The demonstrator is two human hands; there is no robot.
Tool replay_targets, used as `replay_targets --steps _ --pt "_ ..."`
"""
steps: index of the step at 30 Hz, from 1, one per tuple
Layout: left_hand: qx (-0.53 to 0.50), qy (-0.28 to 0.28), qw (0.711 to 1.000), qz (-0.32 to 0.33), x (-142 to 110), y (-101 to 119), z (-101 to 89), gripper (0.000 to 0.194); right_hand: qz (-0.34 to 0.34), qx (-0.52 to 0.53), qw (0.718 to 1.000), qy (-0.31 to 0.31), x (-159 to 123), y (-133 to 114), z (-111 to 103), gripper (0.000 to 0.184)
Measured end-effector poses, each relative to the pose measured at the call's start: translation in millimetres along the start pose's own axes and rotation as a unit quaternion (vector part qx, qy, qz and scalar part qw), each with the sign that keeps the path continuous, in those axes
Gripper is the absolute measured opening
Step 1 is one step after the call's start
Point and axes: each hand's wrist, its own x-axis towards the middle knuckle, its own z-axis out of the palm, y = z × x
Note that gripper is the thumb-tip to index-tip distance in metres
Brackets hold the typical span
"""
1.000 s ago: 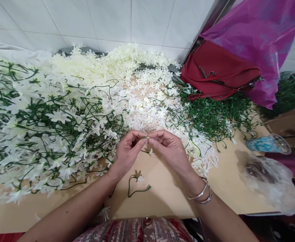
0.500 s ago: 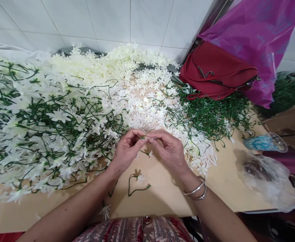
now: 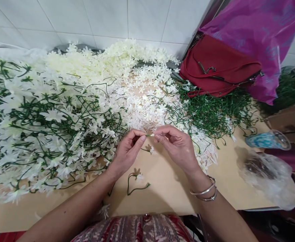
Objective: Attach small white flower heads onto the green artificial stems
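Note:
In the head view my left hand [image 3: 127,148] pinches a green artificial flower stem [image 3: 148,135] between thumb and forefinger, its tip pointing right. Facing it, my right hand [image 3: 177,146] has thumb and forefinger closed on a small white flower piece [image 3: 152,135] at that tip. Whether the two pieces touch is too small to make out. Just below my fingers shows another small white flower [image 3: 152,151] with a bit of green stem. Nearer my body, a bent green stem with a white flower [image 3: 139,176] lies on the table [image 3: 162,191].
A big heap of white flowers on green stems [image 3: 54,134] covers the left. Loose white petals [image 3: 152,90] spread behind my hands. On the right are green stems [image 3: 210,111], a red handbag [image 3: 220,67], a purple plastic bag [image 3: 265,43], a blue-patterned cup [image 3: 265,140] and a clear bag [image 3: 270,178].
My right hand has drawn slightly right, away from the left, so a gap with the white piece now shows between the fingertips. My left hand stays nearly still, holding the stem.

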Motion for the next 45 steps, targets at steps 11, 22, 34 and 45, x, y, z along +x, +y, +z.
replay_targets --steps 11,22,34,45 --pt "0.026 -0.015 0.999 0.033 -0.7 -4.4 -1.4 0.015 -0.027 -0.071 0.997 -0.018 -2.2 0.4 2.8 0.005" --pt "0.051 -0.013 0.998 -0.018 -0.9 -7.9 -1.8 0.022 0.007 -0.022 0.999 -0.038 -1.5 5.9 9.3 0.002" --pt "0.010 -0.013 1.000 -0.022 -0.5 -5.7 1.1 0.021 0.092 0.058 0.993 -0.041 0.8 11.0 10.7 0.013" --pt "0.057 -0.004 0.998 -0.037 -1.7 -9.4 -0.2 0.025 0.107 0.081 0.990 -0.053 1.6 17.2 12.8 0.016"
